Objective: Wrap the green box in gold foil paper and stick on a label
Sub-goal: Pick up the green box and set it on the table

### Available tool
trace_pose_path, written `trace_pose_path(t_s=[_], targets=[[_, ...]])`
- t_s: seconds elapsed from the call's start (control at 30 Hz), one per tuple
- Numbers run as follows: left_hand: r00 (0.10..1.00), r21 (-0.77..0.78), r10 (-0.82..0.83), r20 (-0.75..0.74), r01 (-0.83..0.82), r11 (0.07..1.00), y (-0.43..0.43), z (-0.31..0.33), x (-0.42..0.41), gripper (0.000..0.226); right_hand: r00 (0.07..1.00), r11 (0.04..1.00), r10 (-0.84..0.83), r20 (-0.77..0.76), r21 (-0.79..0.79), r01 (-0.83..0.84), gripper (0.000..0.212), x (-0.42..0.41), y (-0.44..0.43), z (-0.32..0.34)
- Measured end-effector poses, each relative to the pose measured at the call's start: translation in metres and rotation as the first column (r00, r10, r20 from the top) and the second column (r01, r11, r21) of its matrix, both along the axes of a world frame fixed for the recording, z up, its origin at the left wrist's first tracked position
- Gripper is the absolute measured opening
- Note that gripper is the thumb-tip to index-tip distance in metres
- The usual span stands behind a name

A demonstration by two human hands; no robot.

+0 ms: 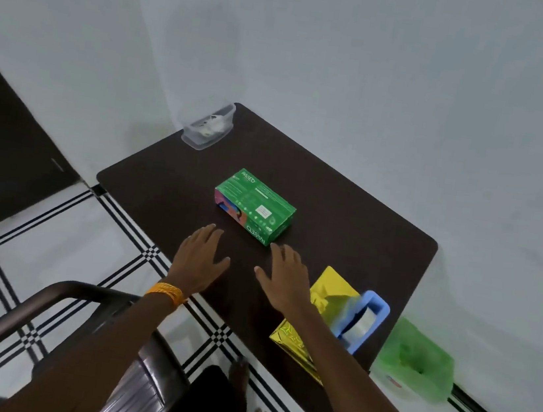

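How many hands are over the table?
2. The left hand is just short of the box, fingers spread; the right hand is beside it, left of the foil.

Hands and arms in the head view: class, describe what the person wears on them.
No sleeves or gloves are in view. The left hand has an orange-yellow wristband of thin strands at its wrist. The right hand shows no band, watch or ring.

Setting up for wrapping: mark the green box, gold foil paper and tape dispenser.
green box (257, 200), head view, top face.
gold foil paper (334, 283), head view, upper flat fold.
tape dispenser (377, 302), head view, blue frame's far end.
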State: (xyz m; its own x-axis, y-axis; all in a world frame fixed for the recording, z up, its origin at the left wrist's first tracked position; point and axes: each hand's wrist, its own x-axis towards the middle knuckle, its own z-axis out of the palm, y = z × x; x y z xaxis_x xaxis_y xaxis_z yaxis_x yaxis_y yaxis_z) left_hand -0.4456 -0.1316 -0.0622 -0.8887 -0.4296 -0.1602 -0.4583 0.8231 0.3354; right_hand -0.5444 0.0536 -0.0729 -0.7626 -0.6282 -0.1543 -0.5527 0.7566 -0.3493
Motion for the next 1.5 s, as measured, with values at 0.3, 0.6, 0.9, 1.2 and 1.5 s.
trace_pose_path(t_s=[0.3, 0.6, 0.9, 1.2, 1.5], targets=[[0.998, 0.102, -0.047, -0.045, 0.052, 0.993, -0.099, -0.012, -0.086, 0.067, 0.991, 0.990, -0.123, 0.056, -0.061, 0.127, 0.068, -0.060, -0.078, -0.025], [0.924, 0.368, -0.364, 0.118, 0.300, 0.880, -0.168, -0.046, -0.182, 0.088, 0.878, 0.884, -0.463, 0.122, -0.010, 0.468, 0.064, -0.094, -0.145, -0.058], [0.891, 0.260, -0.453, 0.033, 0.431, 0.864, -0.171, -0.070, -0.231, 0.072, 0.798, 0.806, -0.580, 0.161, -0.032, 0.592, 0.071, -0.116, -0.151, -0.067], [0.899, 0.190, -0.431, -0.071, 0.437, 0.879, -0.164, -0.085, -0.284, 0.030, 0.794, 0.783, -0.590, 0.149, -0.134, 0.607, 0.069, -0.170, -0.139, -0.086], [0.854, 0.371, -0.394, -0.340, 0.506, 0.778, -0.162, -0.124, -0.325, 0.026, 0.795, 0.783, -0.605, -0.034, -0.205, 0.587, 0.065, -0.201, -0.132, -0.109]])
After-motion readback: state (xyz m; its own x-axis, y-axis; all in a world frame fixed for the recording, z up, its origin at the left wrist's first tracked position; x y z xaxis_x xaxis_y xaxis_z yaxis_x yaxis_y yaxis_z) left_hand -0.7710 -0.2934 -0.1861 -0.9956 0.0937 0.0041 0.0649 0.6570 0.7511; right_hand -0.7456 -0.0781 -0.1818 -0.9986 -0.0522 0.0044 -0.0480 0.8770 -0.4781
